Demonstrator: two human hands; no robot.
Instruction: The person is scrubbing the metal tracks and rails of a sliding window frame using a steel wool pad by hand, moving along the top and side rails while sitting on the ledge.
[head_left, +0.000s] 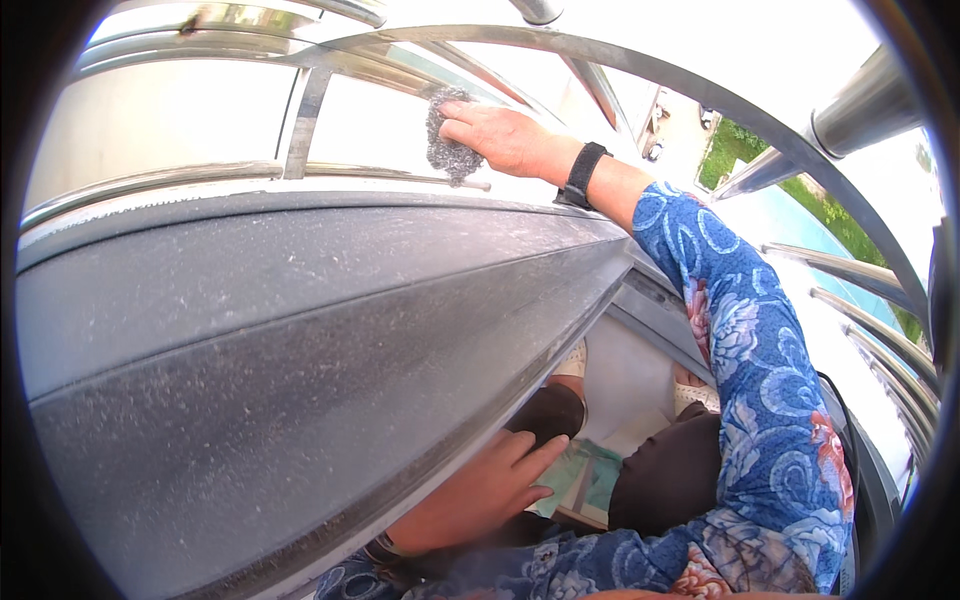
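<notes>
At the upper middle, my right hand (510, 140) is closed around a steel wool scouring pad (452, 139), beyond the dark window frame. The pad lies close to the metal railing and above the end of a thin metal rod (420, 175). A black band circles that wrist, below a blue floral sleeve. Low in the view, my left hand (480, 487) rests beside the inner edge of the grey window frame (300, 300), its fingers apart and nothing seen in them. Part of its palm is hidden.
Shiny metal railing bars (862, 270) and a curved flat metal band (637, 60) surround the outer side. Far below are greenery (735, 150) and vehicles. My dark-trousered legs (667, 472) and light shoes are inside, by the frame's corner.
</notes>
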